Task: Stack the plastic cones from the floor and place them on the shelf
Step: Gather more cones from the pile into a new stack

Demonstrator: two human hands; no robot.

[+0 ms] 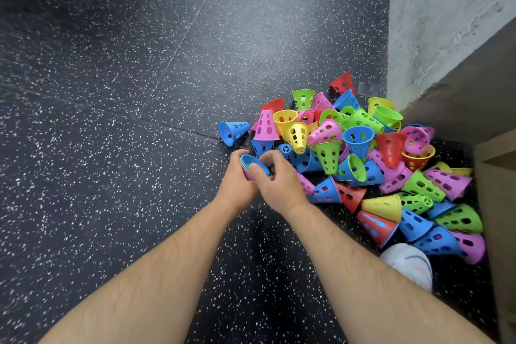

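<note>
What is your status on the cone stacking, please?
Grips: left hand and right hand both hold the nested stack. Loose pile lies on floor by wall. Beside pile: white shoe; nothing blocking.

Bare floor [111,120] lies open leftward; the cone pile [363,153] (wall [432,22] behind) blocks the right.

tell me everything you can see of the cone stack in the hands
The small stack of nested plastic cones shows a blue inside, with green and pink rims round it. Its open wide end tilts up toward the camera. The left hand grips it from the left; the right hand pinches its rim.
</note>
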